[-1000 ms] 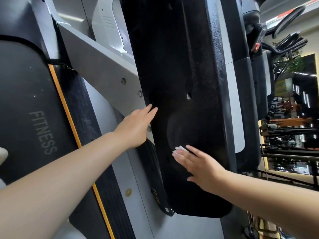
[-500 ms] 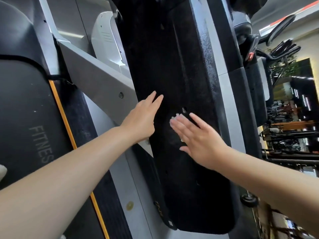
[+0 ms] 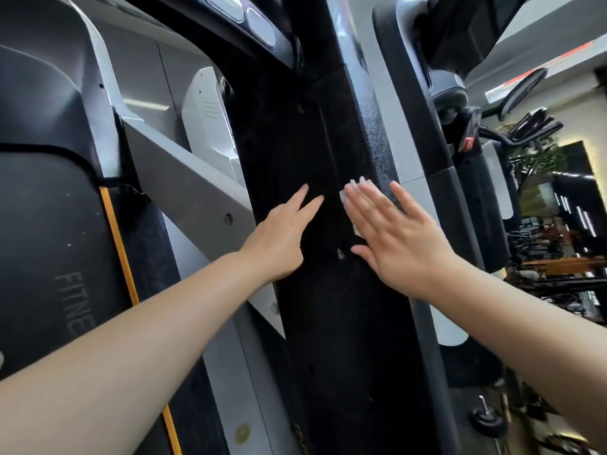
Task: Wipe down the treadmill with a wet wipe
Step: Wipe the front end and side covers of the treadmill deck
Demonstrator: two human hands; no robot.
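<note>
A second exercise machine (image 3: 460,178) stands just right of the dark panel, black and grey, with a rounded dark housing (image 3: 448,90) near its top and a small red mark (image 3: 469,142) on its side; farther right, black handlebars (image 3: 532,126) jut out before a leafy green plant (image 3: 538,159); behind these a dark glossy wall panel (image 3: 571,192) carries streaks of reflected light; a wooden bench or rack (image 3: 558,266) shows orange-brown at mid right, too blurred to tell which; low on the floor sits a small black round foot (image 3: 487,423) with a metal stem; a red and white strip (image 3: 538,68) runs along the ceiling at upper right.
</note>
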